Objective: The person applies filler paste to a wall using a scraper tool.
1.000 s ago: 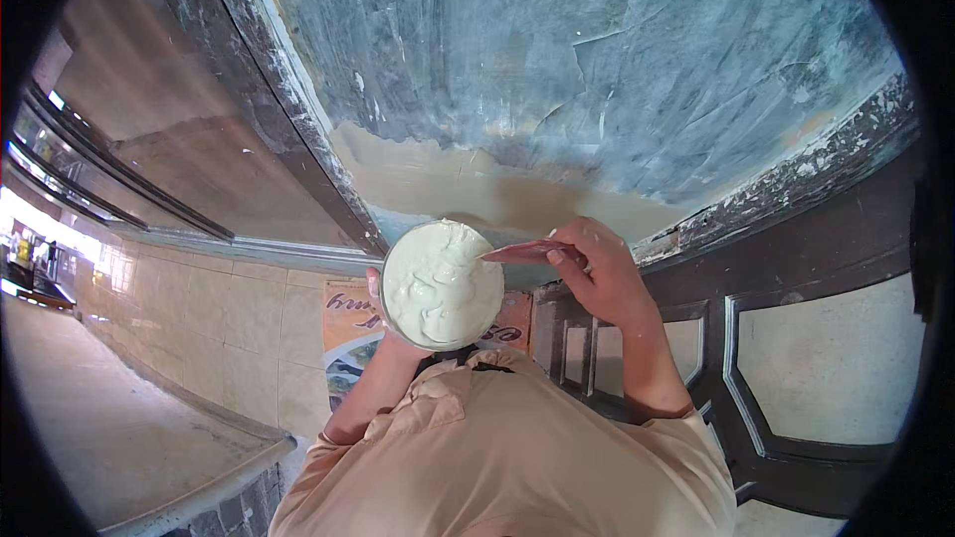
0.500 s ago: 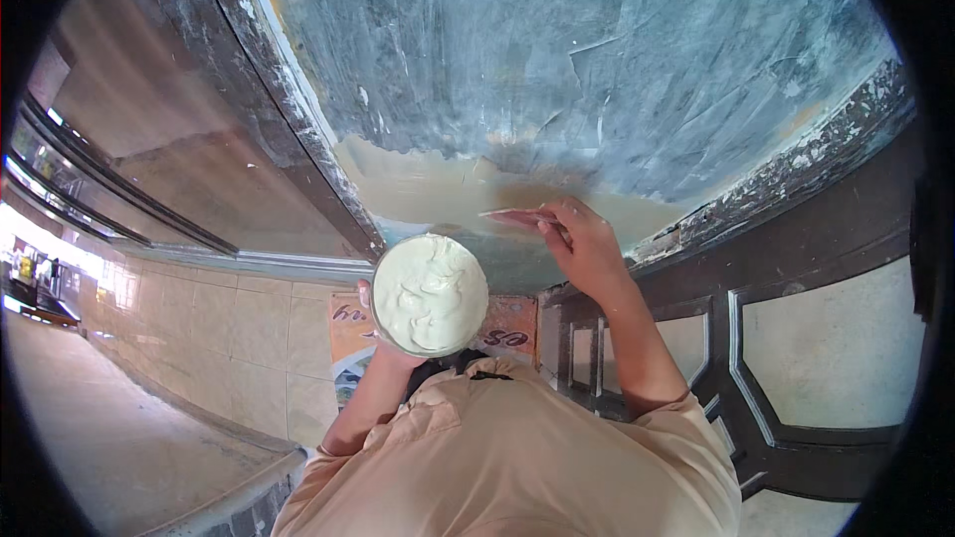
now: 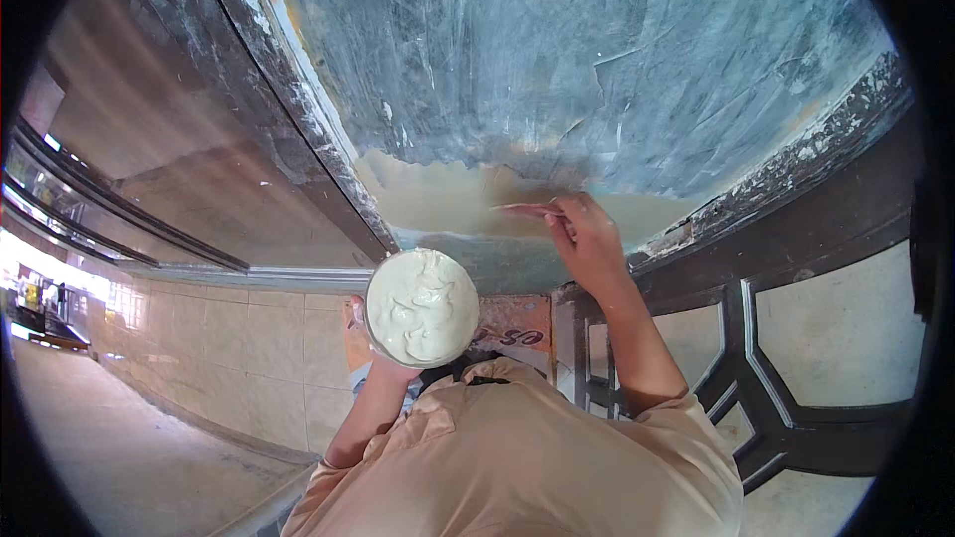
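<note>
My left hand (image 3: 396,366) is wrapped round a round tub (image 3: 471,338), carrying it from below and from the left side. Thick off-white putty (image 3: 423,306) with swirled ridges fills the tub. To the right, my right hand (image 3: 589,239) grips a thin reddish putty knife (image 3: 532,210) seen nearly edge-on. Its blade is close to a smooth beige band (image 3: 428,194) along the lower part of the wall; whether it touches I cannot tell. Above this band the wall (image 3: 507,60) is streaked blue-grey, with rough patches.
A dark frame with flaking paint (image 3: 298,129) borders the wall on the left. At the right stands a dark door with pale panels (image 3: 836,338). Beige tiles (image 3: 249,338) run along the lower left, and an orange printed sheet (image 3: 522,323) lies below the wall.
The view has shifted slightly, so the wall appears farther right. The tub has moved a little left and down relative to the wall, while the putty knife stays near the beige band.
</note>
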A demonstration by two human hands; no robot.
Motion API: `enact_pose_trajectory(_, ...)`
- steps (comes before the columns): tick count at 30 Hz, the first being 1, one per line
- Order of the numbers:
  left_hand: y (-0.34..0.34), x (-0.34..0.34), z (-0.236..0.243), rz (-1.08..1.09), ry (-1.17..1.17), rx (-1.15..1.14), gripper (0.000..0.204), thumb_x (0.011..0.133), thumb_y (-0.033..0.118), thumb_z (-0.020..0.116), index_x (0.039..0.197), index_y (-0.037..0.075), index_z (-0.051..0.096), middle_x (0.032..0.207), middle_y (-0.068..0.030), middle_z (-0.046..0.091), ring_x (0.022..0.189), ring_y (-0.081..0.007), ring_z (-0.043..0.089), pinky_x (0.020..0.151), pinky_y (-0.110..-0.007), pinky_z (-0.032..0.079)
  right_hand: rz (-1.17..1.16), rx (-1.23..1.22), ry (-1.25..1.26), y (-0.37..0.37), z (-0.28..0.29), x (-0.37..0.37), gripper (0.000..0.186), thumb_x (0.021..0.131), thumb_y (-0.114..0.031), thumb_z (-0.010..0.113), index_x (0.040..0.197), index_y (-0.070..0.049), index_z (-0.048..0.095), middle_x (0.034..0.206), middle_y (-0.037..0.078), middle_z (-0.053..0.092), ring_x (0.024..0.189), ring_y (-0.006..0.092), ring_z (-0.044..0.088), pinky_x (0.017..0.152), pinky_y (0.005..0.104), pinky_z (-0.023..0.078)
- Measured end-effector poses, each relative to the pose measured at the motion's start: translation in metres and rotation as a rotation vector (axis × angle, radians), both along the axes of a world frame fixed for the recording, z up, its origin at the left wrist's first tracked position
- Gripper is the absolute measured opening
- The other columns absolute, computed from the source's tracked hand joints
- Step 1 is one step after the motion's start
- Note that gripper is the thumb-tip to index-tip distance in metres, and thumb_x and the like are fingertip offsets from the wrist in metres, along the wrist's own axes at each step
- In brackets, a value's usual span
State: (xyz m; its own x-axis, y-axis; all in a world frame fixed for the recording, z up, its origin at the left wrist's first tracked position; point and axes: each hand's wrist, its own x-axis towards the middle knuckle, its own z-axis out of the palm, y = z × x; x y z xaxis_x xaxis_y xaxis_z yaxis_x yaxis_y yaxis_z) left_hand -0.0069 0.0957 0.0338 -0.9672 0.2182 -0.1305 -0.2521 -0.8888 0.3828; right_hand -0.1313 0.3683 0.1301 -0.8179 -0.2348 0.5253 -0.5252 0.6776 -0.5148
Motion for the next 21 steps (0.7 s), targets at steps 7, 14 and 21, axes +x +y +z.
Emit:
enact_pose_trajectory(7, -0.018, 0.001, -0.005, -0.065, 0.03, 0.075, 0.106, 0.08, 0.092, 0.03, 0.158, 0.021, 0.029, 0.162, -0.013, 0.032, 0.145, -0.0398, 0.036, 0.116, -0.064, 0.03, -0.101, -0.259, 0.141, -0.017, 0.013, 0.003, 0.016, 0.09, -0.009, 0.069, 0.103, -0.004, 0.063, 0.093, 0.013, 0.064, 0.079, 0.0313, 0.066, 0.066, 0.0395, 0.055)
enact_pose_trajectory(14, -0.026, -0.009, 0.001, -0.067, 0.003, 0.105, 0.104, 0.081, 0.09, 0.033, 0.158, 0.02, 0.031, 0.161, -0.0127, 0.035, 0.144, -0.0389, 0.037, 0.116, -0.063, 0.029, 0.014, 0.014, 0.03, -0.026, -0.023, -0.002, 0.015, 0.089, -0.011, 0.071, 0.101, -0.006, 0.066, 0.094, 0.013, 0.065, 0.082, 0.0328, 0.066, 0.069, 0.0409, 0.055)
enact_pose_trajectory(21, -0.034, -0.007, -0.004, -0.03, -0.006, 0.066, 0.101, 0.082, 0.088, 0.034, 0.157, 0.02, 0.033, 0.16, -0.0117, 0.035, 0.143, -0.038, 0.038, 0.116, -0.061, 0.031, -0.157, -0.163, 0.113, -0.033, 0.008, -0.003, 0.013, 0.09, -0.011, 0.07, 0.099, -0.003, 0.066, 0.093, 0.014, 0.066, 0.082, 0.0335, 0.066, 0.07, 0.041, 0.055)
